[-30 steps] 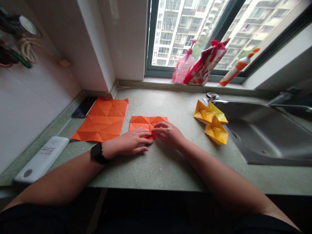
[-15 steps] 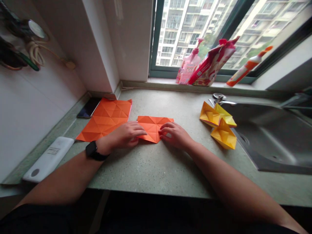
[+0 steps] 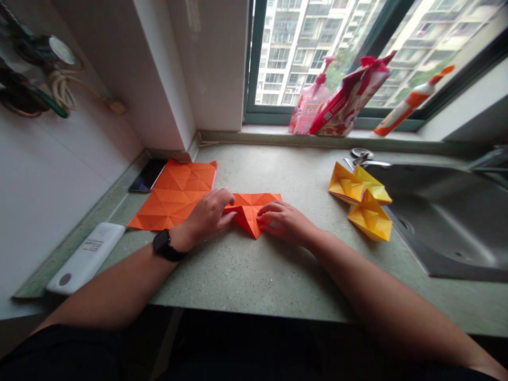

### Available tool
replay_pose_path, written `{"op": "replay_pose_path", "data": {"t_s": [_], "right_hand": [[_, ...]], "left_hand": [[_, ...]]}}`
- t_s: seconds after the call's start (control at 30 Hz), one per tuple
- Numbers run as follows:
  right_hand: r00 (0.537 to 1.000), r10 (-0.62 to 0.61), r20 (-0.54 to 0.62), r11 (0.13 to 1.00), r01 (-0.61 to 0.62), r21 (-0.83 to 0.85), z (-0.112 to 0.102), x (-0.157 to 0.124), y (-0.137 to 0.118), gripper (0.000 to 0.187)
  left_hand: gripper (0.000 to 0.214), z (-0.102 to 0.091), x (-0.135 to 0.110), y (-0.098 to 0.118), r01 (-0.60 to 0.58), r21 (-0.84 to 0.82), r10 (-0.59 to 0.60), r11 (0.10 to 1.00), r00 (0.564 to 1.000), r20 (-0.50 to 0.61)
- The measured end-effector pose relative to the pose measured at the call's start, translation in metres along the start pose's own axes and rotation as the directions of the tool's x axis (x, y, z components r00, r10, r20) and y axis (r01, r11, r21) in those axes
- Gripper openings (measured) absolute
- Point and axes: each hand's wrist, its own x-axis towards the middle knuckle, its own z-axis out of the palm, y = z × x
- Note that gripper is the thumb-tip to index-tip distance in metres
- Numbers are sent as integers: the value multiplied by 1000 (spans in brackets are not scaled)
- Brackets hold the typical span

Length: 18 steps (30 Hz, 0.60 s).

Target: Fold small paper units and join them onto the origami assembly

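A folded orange origami paper [image 3: 252, 211] lies on the speckled counter [image 3: 254, 280] between my hands, its lower point facing me. My left hand [image 3: 210, 214] pinches its left side, with the fingertips on a raised fold. My right hand [image 3: 283, 222] rests on its right side, fingers pressing the paper. A black watch [image 3: 166, 245] sits on my left wrist. Left of the folded piece lies a flat, creased orange sheet [image 3: 172, 193], close to my left hand but not touching it. Folded yellow origami pieces [image 3: 357, 198] sit to the right, apart from my right hand.
A black phone [image 3: 147, 175] and a white power bank [image 3: 87, 258] lie along the left wall. Scissors [image 3: 361, 157] lie by the steel sink [image 3: 448, 222] at right. A pink bottle [image 3: 311, 108], red bag [image 3: 349, 98] and orange tube [image 3: 408, 106] stand on the windowsill.
The left side of the orange paper now rises in a pinched fold under my left hand, which has moved closer. The view has shifted slightly.
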Motion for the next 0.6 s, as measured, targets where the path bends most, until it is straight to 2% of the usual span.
{"op": "replay_pose_path", "data": {"t_s": [0.1,0.23,0.37,0.6], "right_hand": [[1000,3,14,1000,-3,-15,-1,1,-4,9],[1000,9,19,1000,-8,-19,0,2,-5,9],[999,37,41,999,-36,-8,-1,3,-7,10],[993,114,17,988,-112,-104,-5,3,-10,12]], "left_hand": [[4,5,4,7,-32,117,29,993,999,26],[16,12,8,13,-106,208,83,972,990,115],[23,17,7,14,-184,138,157,973,970,187],[30,19,2,19,-207,-47,211,977,927,310]]}}
